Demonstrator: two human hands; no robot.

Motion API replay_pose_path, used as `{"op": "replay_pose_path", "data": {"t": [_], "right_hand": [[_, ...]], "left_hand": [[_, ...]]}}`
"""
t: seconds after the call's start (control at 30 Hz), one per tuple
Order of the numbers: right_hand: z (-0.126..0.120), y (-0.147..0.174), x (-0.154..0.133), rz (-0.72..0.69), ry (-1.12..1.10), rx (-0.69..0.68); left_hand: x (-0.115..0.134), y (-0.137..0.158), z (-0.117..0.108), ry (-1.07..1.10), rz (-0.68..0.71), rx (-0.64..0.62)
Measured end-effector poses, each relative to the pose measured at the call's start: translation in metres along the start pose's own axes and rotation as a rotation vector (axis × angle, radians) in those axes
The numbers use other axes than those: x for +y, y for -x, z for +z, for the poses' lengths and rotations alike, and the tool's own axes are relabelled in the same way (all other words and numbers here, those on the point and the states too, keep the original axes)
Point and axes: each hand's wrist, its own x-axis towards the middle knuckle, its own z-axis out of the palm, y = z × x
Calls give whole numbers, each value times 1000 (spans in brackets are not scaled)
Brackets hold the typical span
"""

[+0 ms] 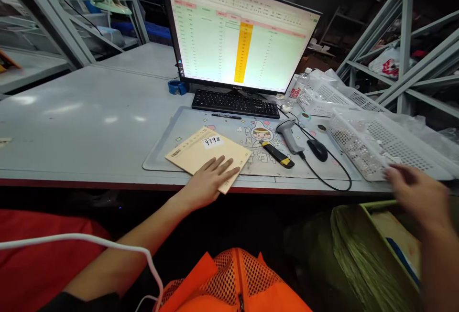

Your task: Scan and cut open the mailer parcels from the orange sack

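A pale grey counter (89, 125) with a red near edge is spread across the scene, and at its far side a monitor (208, 39) is stood, on which a spreadsheet with a yellow column is displayed. In front of it a printed desk mat (163, 154) is laid along the near edge. On the right, a white perforated basket (353, 147) is set, with a similar one placed beyond it, and below the counter at near right an olive-green bin (369, 245) is seen. A black keyboard (234, 104) is placed at the far edge of the mat. On the mat's near left part a cream-coloured paper packet (186, 156) is laid askew, its near corner overhanging the counter edge; a white label with "9798" handwritten on it is borne on top. The packet is covered in part by the left hand (211, 178), palm down, its grip spread flat with nothing seen closed between the fingers. The right hand (418, 195) is held by the basket's near corner, blurred, its grip partly curled; whether anything is grasped cannot be told. Right of the packet, a barcode scanner (289, 137), a black-and-yellow utility knife (276, 154) and a black mouse (317, 150) are laid; near the keyboard, a black marker pen (226, 116) is placed.
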Motion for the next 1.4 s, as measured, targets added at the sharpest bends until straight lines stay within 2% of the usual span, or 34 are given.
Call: {"op": "replay_pose_path", "data": {"t": [0.07,0.1,0.17,0.2,0.27,0.37,0.43,0.53,0.7,0.8,0.87,0.93,1.03,1.17,1.27,1.4], "right_hand": [[49,-22,-47,-95,-108,-195],[76,-33,-75,-134,-95,-294],[126,-50,-131,-141,27,-402],[148,-56,-155,-100,84,-455],[181,-63,-192,-3,158,-510],[205,-67,-221,86,177,-500],[206,-70,-229,86,168,-485],[190,-77,-235,26,126,-527],[124,-78,-261,-232,-143,-907],[85,-65,-297,-434,-174,-1060],[74,-53,-327,-542,-211,-1149],[76,-41,-359,-635,-268,-1200],[96,-24,-403,-739,-301,-1251],[121,-12,-434,-813,-233,-1300],[132,-21,-423,-792,-212,-1204],[152,-56,-368,-650,-132,-935]], "left_hand": [[11,-8,17,-32,-2,-24],[15,-10,23,-40,-9,-7],[21,-12,33,-51,-34,41],[24,-12,37,-56,-51,64],[27,-11,41,-59,-77,100],[30,-9,43,-54,-102,126],[30,-9,43,-55,-106,134],[29,-8,45,-61,-86,160],[30,-7,50,-68,-73,235],[32,-8,50,-57,-76,253],[33,-9,49,-41,-88,250],[33,-9,47,-23,-96,241],[33,-9,46,-6,-98,233],[33,-8,46,11,-102,228],[33,-7,47,23,-91,223],[31,-3,48,58,-89,200]]}}
